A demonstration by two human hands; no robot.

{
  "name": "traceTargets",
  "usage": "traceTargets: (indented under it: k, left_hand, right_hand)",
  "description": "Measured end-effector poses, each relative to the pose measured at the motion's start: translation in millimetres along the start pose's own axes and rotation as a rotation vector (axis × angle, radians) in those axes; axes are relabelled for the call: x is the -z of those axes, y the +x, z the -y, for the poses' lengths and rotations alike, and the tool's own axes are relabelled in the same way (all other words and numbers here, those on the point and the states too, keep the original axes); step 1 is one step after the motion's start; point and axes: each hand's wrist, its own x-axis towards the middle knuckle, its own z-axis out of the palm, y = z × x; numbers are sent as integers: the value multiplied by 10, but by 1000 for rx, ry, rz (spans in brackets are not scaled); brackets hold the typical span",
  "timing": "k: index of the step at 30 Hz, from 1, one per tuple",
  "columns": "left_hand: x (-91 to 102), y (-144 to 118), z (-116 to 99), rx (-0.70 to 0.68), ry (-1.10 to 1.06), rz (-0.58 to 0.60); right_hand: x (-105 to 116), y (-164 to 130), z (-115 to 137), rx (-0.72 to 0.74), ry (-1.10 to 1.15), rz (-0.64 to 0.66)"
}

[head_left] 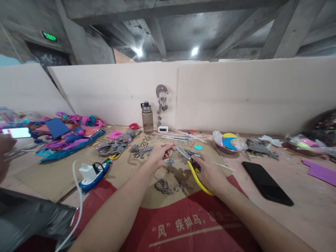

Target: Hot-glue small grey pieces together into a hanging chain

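My right hand (210, 173) is closed around a pair of scissors (194, 176) with a yellow handle. Their metal blades point up and left, the tip close to the fingertips of my left hand (159, 154). The left fingers are pinched together; whatever they hold is too small to make out. Below both hands, loops of grey yarn (163, 186) lie on a printed cardboard sheet (194, 224). Just left of my left hand sit more grey yarn and grey felt pieces (143, 151).
A water bottle (147, 119) and a small white digital display (163, 129) stand by the partition, where a grey moon-shaped hanging ornament (162, 91) hangs. Right lie a bowl (228, 148) and a black phone (266, 182); left, a blue power strip (94, 176) and another person's hand (6, 143).
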Motion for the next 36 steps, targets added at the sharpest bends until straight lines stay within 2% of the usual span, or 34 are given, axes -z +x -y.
traceTargets:
  k: [16, 36]
  left_hand:
    - [12, 31, 91, -35, 77, 35]
    - [31, 27, 71, -45, 157, 60]
  right_hand:
    - [-55, -16, -29, 35, -25, 12]
    - [-58, -45, -41, 46, 38, 21]
